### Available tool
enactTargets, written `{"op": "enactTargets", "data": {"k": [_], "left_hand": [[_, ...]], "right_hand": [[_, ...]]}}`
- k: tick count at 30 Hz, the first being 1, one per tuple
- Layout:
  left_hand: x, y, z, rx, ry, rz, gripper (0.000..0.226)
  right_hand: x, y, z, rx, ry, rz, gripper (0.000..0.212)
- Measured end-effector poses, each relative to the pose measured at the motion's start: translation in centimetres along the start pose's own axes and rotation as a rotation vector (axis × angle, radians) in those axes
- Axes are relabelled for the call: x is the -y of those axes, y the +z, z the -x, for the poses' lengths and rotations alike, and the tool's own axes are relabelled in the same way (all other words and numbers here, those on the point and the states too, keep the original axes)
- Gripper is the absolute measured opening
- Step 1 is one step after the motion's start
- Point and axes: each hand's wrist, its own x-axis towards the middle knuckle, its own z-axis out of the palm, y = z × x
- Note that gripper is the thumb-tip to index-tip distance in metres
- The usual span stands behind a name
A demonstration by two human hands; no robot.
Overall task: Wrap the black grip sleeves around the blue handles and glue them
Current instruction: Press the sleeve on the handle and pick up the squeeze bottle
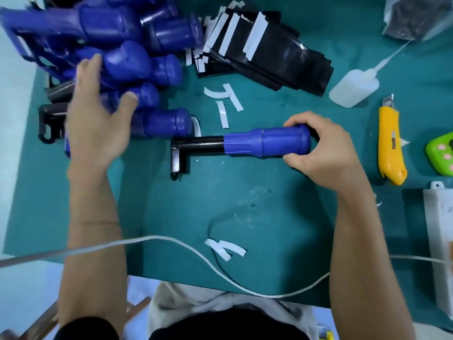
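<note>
A blue handle (264, 142) with a black metal shaft (196, 143) lies across the middle of the green mat. My right hand (321, 155) grips its right end, thumb and fingers curled round it. My left hand (98, 114) is spread over a pile of blue handles (137, 52) at the upper left, fingers straight and touching them, holding nothing. A stack of black grip sleeves (264, 52) with white tape strips lies at the top centre. A clear glue bottle (353, 89) with a long nozzle lies to the right of the sleeves.
A yellow utility knife (389, 143) lies at the right, with a green object (441, 153) and a white box (441, 231) beyond it. Peeled white tape strips (225, 106) are scattered on the green mat (220, 204). A white cable (171, 244) crosses the front edge.
</note>
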Motion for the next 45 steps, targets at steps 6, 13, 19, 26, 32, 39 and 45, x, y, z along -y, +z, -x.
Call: {"op": "enactTargets", "data": {"k": [6, 13, 19, 26, 32, 39, 45], "left_hand": [[-1.2, 2.0, 2.2, -0.051, 0.097, 0.086, 0.080], [-10.7, 5.3, 8.9, 0.147, 0.617, 0.219, 0.055], [-16.0, 10.0, 11.7, 0.307, 0.677, -0.058, 0.070], [-13.8, 11.0, 11.2, 0.174, 0.619, -0.098, 0.062], [-13.7, 10.0, 10.9, 0.194, 0.683, -0.055, 0.055], [-13.9, 10.8, 11.7, -0.136, 0.852, 0.034, 0.040], [-14.3, 11.3, 11.5, -0.191, 0.900, 0.064, 0.038]], "right_hand": [[0.4, 1.1, 0.1, 0.003, -0.018, 0.036, 0.064], [0.1, 0.6, -0.2, -0.044, 0.015, 0.018, 0.056], [0.4, 1.5, -0.1, -0.083, -0.046, 0.045, 0.051], [0.3, 1.3, 0.0, -0.082, -0.031, 0.008, 0.051], [0.9, 2.2, 0.4, -0.236, -0.101, 0.040, 0.051], [2.5, 1.9, 1.0, -0.445, -0.239, 0.233, 0.057], [2.1, -0.2, 1.2, -0.260, -0.230, 0.184, 0.048]]}}
